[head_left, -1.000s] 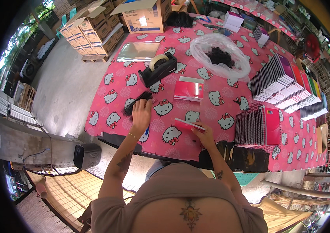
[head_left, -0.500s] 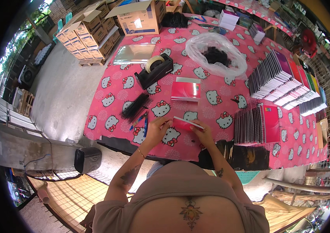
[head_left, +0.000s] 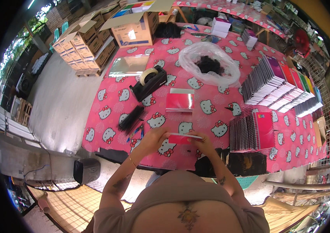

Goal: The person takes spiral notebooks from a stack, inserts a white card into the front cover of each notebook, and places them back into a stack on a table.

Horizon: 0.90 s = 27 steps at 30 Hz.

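Note:
Near the table's front edge, I hold a pink-and-white notebook (head_left: 181, 139) edge-on above the patterned cloth. My left hand (head_left: 155, 141) is closed on its left end, and my right hand (head_left: 204, 144) pinches its right end. Beyond them lies a stack of pink notebooks (head_left: 180, 101) with a white strip at the far edge. To the left of my left hand are some slim blue tools (head_left: 137, 134) and a bundle of thin black strands or coils (head_left: 131, 119). A black tape dispenser (head_left: 148, 83) with a roll of tape stands farther back.
On the right stand spiral-bound pink notebooks (head_left: 265, 132) and taller stacks of colored notebooks (head_left: 264, 83). A clear plastic bag (head_left: 229, 73) holds black coils. Clear sheets (head_left: 128, 66) lie at the far left, before an open carton (head_left: 134, 33). Stacked boxes (head_left: 83, 48) stand on the floor.
The held notebook has turned from a slant to nearly level, and my left fingers have come onto its left end. The whole view has shifted slightly.

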Each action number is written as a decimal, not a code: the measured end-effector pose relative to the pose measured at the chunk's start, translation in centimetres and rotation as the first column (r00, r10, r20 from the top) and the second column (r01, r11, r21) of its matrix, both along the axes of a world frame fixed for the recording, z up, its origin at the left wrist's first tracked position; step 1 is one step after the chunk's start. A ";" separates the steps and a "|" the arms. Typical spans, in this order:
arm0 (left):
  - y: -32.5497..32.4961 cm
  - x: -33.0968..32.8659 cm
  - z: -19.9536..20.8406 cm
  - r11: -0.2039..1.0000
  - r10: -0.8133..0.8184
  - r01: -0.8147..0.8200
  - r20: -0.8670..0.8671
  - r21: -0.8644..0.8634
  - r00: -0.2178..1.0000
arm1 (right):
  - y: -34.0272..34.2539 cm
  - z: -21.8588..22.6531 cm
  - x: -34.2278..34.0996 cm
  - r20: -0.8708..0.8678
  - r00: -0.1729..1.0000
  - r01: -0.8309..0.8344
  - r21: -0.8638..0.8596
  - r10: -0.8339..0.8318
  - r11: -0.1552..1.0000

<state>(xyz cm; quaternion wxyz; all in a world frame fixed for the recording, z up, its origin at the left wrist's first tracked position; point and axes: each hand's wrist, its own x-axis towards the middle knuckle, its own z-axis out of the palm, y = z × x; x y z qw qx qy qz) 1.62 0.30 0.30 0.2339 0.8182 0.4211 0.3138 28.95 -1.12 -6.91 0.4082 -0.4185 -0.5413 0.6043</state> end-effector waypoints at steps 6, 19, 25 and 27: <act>-0.7 1.7 4.7 0.999 0.000 0.001 -0.007 0.045 1.000 | -0.9 4.1 0.7 0.077 0.997 -0.005 0.088 -0.002 0.996; -1.8 2.4 7.0 0.993 -0.053 0.030 -0.214 -0.110 0.975 | -3.7 9.1 1.3 0.144 0.989 0.006 0.154 -0.028 0.988; -6.2 5.7 6.4 0.886 0.373 -0.146 -0.491 0.439 0.788 | -4.9 14.0 -1.4 0.085 0.977 0.203 -0.056 -0.198 0.978; -6.8 5.5 5.1 0.911 0.346 -0.170 -0.471 0.377 0.812 | -4.6 13.3 -1.9 0.058 0.967 0.245 0.044 -0.247 0.969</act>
